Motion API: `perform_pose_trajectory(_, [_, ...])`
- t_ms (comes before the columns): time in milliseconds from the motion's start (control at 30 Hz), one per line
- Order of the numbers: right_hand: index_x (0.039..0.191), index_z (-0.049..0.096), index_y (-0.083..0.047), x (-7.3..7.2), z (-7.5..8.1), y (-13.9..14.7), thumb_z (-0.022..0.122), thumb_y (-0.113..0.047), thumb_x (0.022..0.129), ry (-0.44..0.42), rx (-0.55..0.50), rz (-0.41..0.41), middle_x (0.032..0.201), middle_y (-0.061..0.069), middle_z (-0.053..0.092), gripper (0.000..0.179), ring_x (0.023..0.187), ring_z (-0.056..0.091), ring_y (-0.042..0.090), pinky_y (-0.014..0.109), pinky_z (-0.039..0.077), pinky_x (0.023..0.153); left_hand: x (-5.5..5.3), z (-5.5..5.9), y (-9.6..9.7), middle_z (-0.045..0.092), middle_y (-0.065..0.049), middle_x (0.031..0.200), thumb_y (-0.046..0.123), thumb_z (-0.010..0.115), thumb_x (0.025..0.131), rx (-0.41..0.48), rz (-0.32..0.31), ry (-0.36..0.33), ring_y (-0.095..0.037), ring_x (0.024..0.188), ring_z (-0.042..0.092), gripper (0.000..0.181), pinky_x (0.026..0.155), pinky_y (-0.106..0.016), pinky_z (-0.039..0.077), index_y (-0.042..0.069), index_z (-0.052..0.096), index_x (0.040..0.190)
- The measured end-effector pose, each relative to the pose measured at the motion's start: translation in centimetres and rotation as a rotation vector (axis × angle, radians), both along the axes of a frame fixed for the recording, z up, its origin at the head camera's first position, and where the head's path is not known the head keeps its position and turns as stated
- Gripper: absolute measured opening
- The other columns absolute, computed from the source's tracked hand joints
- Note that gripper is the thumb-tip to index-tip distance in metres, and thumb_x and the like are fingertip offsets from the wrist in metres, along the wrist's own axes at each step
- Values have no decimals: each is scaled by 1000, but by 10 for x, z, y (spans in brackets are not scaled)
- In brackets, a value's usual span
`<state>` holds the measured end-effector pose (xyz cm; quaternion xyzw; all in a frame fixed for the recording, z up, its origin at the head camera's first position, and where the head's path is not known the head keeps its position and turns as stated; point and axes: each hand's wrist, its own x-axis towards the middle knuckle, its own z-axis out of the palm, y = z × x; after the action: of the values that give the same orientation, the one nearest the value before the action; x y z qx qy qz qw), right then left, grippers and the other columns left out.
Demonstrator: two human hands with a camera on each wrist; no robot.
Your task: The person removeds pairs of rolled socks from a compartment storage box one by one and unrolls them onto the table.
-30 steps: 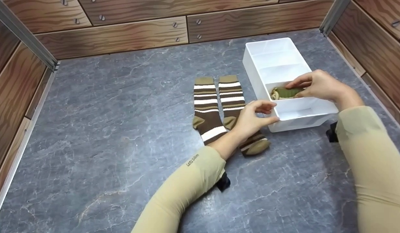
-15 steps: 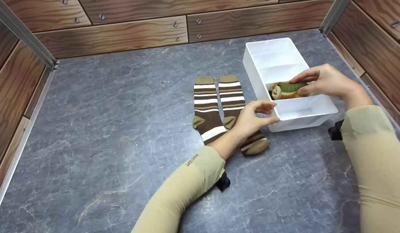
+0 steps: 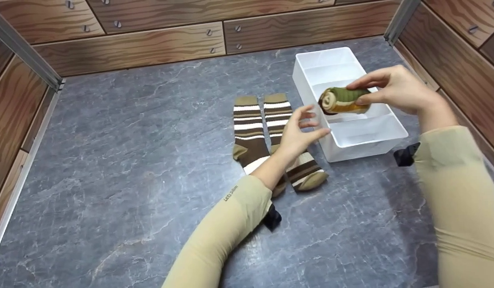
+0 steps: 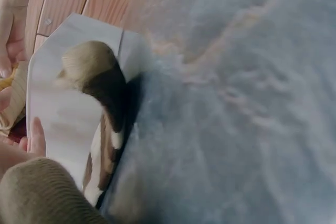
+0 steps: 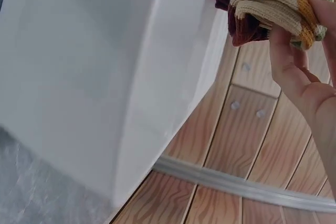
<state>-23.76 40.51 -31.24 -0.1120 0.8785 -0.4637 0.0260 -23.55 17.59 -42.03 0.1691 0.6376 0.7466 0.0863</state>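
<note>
My right hand (image 3: 403, 90) pinches a rolled-up pair of socks (image 3: 345, 100) between thumb and fingers, above the white divided box (image 3: 367, 151). Green, cream and orange bands show on the roll, and the right wrist view adds a dark red part of the sock roll (image 5: 278, 3). Beside the box's left wall, my left hand (image 3: 297, 134) is spread with nothing in its grasp, thumb tip right at the rim. Under that hand and forearm lie two brown striped socks (image 3: 247, 128), flat and side by side, partly covered by the arm.
Dividers split the box into several compartments. Wood-patterned walls (image 3: 131, 50) enclose the grey marbled tabletop (image 3: 131, 160) at the back and both sides. A black wrist device (image 3: 407, 155) hangs under the right forearm.
My right hand has lifted the sock roll up out of a compartment of the box. The left hand has let go of the box's front left corner and moved slightly up and left.
</note>
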Motion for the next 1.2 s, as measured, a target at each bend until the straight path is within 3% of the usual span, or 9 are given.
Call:
perform_pose_trajectory(100, [111,69,2,2,4,-7,73,6,80,17,20,36,101,-4,71,32,92,65,8,18,53,74,-3,4,0,50,-11,126,4,83,72,2,23,-14,-17,102,57,75,78,-25,54,8,46,137])
perform_pose_trajectory(300, [110,69,1,5,10,-16,73,3,81,56,57,81,103,-1,71,30,96,63,10,17,53,75,-11,13,2,42,-5,132,7,84,72,-7,22,41,-21,114,47,78,91,-25,49,7,44,139])
perform_pose_trajectory(500, [109,70,0,7,14,-24,74,2,80,68,72,84,103,-1,71,30,96,63,9,17,52,75,-12,20,0,48,-2,118,11,84,72,-20,64,32,-16,104,49,79,89,-31,50,8,43,139])
perform_pose_trajectory(700, [110,71,-2,8,17,-29,75,0,81,82,77,78,104,0,71,30,98,62,10,17,52,77,-11,23,-4,54,2,104,13,82,74,-79,94,94,-11,94,52,58,83,-22,46,4,57,126])
perform_pose_trajectory(833, [111,70,-2,6,19,-37,75,0,80,99,64,85,105,0,70,31,99,61,10,16,51,78,-12,27,-12,60,1,104,9,81,75,-12,87,97,-11,90,56,52,79,-22,48,2,59,122])
perform_pose_trajectory(1000, [112,69,-2,4,21,-52,74,1,81,122,38,117,107,1,70,32,100,62,11,17,51,80,-13,33,-30,65,-4,102,5,80,76,71,54,39,-14,90,60,51,74,-26,53,1,57,121])
perform_pose_trajectory(1200, [113,68,-1,-2,20,-77,74,2,80,153,26,166,108,5,69,33,100,62,11,19,50,82,-17,36,-58,65,-8,105,4,81,75,35,61,15,-18,93,62,54,77,-28,54,1,55,122])
